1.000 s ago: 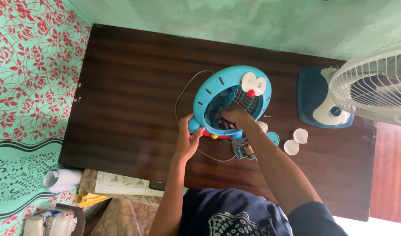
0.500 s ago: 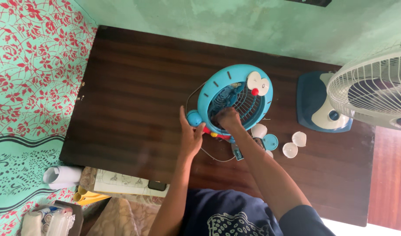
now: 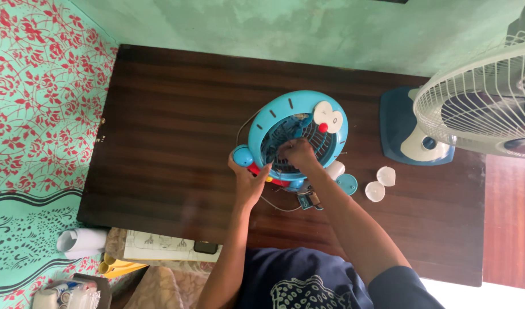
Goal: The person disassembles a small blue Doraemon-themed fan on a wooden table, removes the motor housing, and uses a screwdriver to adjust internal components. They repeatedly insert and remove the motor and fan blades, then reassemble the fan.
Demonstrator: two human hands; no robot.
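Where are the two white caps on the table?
In the head view the white caps lie on the dark table, right of the blue toy fan and just below the big fan's blue base.

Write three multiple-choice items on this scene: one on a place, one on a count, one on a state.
1. Where do the loose white cup-shaped pieces lie on the dark wooden table?
A. left of the round blue cartoon-faced toy fan
B. between it and the white pedestal fan's blue base
C. off the table

2. How many such white pieces?
A. two
B. five
C. none

3. What is the right hand doing?
A. resting flat on the table
B. reaching into the toy fan's front opening
C. holding a phone

Answers: 1 B, they sit right of the toy; 2 A, two show; 3 B, fingers are inside the opening while the left hand steadies its edge.
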